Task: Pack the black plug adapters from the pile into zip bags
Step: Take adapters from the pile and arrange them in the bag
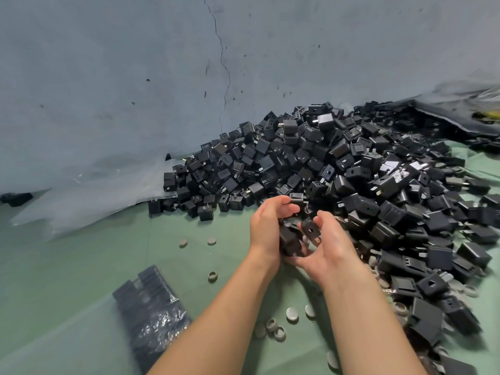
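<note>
- While your hands sit at the near edge of the pile, they cup a few black plug adapters between them. The left hand curls over them and the right hand cradles from below, the fingers of both bent round the load.
- A filled zip bag lies on the green bench, down to your left and well apart from the hands, so your left hand is nearer.
- Its long axis runs away from you. Which end opens, I cannot tell, and no empty bag shows.
</note>
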Demonstrator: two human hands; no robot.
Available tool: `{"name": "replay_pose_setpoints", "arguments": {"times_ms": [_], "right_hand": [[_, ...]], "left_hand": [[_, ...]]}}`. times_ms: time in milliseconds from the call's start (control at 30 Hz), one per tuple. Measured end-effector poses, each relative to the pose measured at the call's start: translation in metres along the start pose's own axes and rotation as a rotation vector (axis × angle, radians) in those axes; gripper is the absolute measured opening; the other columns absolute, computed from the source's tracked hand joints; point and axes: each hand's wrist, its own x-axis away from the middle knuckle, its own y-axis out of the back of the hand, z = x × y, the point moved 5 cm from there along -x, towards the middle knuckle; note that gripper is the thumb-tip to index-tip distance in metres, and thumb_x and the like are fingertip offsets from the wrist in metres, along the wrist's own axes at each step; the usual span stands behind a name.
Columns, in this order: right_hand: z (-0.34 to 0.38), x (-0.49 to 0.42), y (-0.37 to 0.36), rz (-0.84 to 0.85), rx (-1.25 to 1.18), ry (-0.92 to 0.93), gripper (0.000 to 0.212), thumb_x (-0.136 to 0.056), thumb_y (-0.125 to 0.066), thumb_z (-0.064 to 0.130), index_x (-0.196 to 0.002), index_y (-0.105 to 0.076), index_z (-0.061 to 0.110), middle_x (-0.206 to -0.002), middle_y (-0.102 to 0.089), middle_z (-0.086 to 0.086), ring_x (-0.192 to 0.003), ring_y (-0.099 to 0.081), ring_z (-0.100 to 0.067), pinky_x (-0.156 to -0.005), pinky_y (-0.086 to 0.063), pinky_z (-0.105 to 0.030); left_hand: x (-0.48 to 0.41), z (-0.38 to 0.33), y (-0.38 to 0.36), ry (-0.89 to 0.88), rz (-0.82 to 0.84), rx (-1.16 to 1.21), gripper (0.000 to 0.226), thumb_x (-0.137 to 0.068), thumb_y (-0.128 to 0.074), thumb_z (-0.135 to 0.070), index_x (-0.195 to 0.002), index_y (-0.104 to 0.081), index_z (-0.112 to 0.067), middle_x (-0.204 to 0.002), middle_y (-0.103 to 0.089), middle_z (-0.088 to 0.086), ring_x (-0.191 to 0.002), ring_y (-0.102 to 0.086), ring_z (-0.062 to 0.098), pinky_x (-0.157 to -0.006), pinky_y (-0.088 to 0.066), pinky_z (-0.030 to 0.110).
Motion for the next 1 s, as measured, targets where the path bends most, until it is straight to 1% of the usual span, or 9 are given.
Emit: {"name": "replay_pose_setpoints", "arguments": {"times_ms": [167, 267, 400, 567, 633, 700, 767, 833, 1000], "right_hand": [[-0.013, 0.005, -0.008, -0.057, -0.053, -0.015, 0.022, -0.096, -0.052, 0.032, -0.104, -0.063, 0.014, -0.108, -0.07, -0.013, -0.095, -0.068, -0.032, -0.089, -0.055, -0.05], [-0.018, 0.011, -0.009, -0.118, -0.148, -0.012, 0.017, -0.095, -0.054, 0.03, -0.093, -0.058, 0.014, -0.102, -0.067, -0.012, -0.086, -0.066, -0.029, -0.077, -0.057, -0.042], [-0.027, 0.018, -0.015, -0.03, -0.225, -0.081, 0.011, -0.091, -0.054, 0.027, -0.089, -0.055, 0.016, -0.093, -0.063, -0.01, -0.079, -0.063, -0.028, -0.068, -0.054, -0.036], [-0.026, 0.021, -0.018, 0.102, -0.532, -0.139, 0.016, -0.094, -0.049, 0.021, -0.107, -0.058, 0.02, -0.107, -0.067, -0.013, -0.094, -0.063, -0.029, -0.097, -0.05, -0.044], [-0.022, 0.02, -0.016, 0.154, -0.626, -0.151, 0.025, -0.096, -0.046, 0.02, -0.116, -0.061, 0.021, -0.113, -0.07, -0.014, -0.102, -0.066, -0.031, -0.087, -0.053, -0.048], [-0.016, 0.021, -0.015, 0.226, -0.689, -0.141, 0.019, -0.095, -0.046, 0.019, -0.104, -0.062, 0.017, -0.1, -0.072, -0.017, -0.094, -0.068, -0.034, -0.077, -0.053, -0.051], [-0.009, 0.023, -0.013, 0.271, -0.725, -0.115, 0.014, -0.094, -0.049, 0.021, -0.096, -0.061, 0.015, -0.098, -0.072, -0.019, -0.089, -0.07, -0.036, -0.079, -0.053, -0.054], [-0.002, 0.023, -0.009, 0.292, -0.749, -0.082, 0.015, -0.094, -0.05, 0.024, -0.099, -0.062, 0.017, -0.105, -0.072, -0.019, -0.092, -0.07, -0.039, -0.078, -0.053, -0.057], [0.019, 0.026, -0.005, 0.389, -0.86, -0.015, 0.027, -0.097, -0.05, 0.026, -0.113, -0.065, 0.01, -0.116, -0.068, -0.026, -0.103, -0.067, -0.048, -0.08, -0.049, -0.068]], "left_hand": [[0.018, 0.0, -0.007, -0.026, 0.012, -0.057, 0.017, -0.09, -0.056, -0.022, -0.088, -0.073, -0.017, -0.085, -0.077, 0.002, -0.079, -0.07, 0.007, -0.075, -0.049, 0.022], [0.024, -0.003, -0.002, -0.026, -0.103, 0.049, 0.021, -0.091, -0.052, -0.018, -0.093, -0.07, -0.007, -0.085, -0.077, 0.006, -0.077, -0.071, 0.011, -0.066, -0.05, 0.016], [0.032, -0.007, 0.01, -0.029, -0.217, 0.157, 0.023, -0.091, -0.051, -0.019, -0.096, -0.069, -0.007, -0.087, -0.078, 0.004, -0.089, -0.072, 0.017, -0.077, -0.052, 0.028], [0.035, -0.033, 0.012, -0.052, -0.114, 0.487, 0.017, -0.097, -0.046, -0.014, -0.096, -0.061, -0.007, -0.094, -0.077, 0.012, -0.095, -0.074, 0.022, -0.085, -0.056, 0.031], [0.033, -0.046, 0.013, -0.069, -0.061, 0.604, 0.016, -0.098, -0.045, -0.014, -0.095, -0.059, -0.007, -0.095, -0.077, 0.015, -0.097, -0.074, 0.025, -0.088, -0.057, 0.034], [0.029, -0.056, 0.02, -0.114, -0.071, 0.645, 0.017, -0.098, -0.045, -0.015, -0.093, -0.059, -0.009, -0.089, -0.077, 0.012, -0.094, -0.074, 0.025, -0.086, -0.057, 0.033], [0.021, -0.057, 0.029, -0.143, -0.131, 0.492, 0.019, -0.098, -0.044, -0.016, -0.091, -0.061, -0.011, -0.079, -0.075, 0.006, -0.085, -0.074, 0.021, -0.079, -0.058, 0.031], [0.013, -0.044, 0.033, -0.118, -0.173, 0.109, 0.021, -0.098, -0.044, -0.016, -0.092, -0.064, -0.012, -0.078, -0.073, 0.001, -0.08, -0.069, 0.017, -0.073, -0.055, 0.029], [0.003, 0.003, 0.015, -0.215, 0.077, -0.689, 0.016, -0.098, -0.051, -0.025, -0.109, -0.062, -0.02, -0.1, -0.068, -0.003, -0.086, -0.065, 0.006, -0.083, -0.054, 0.029]]}}
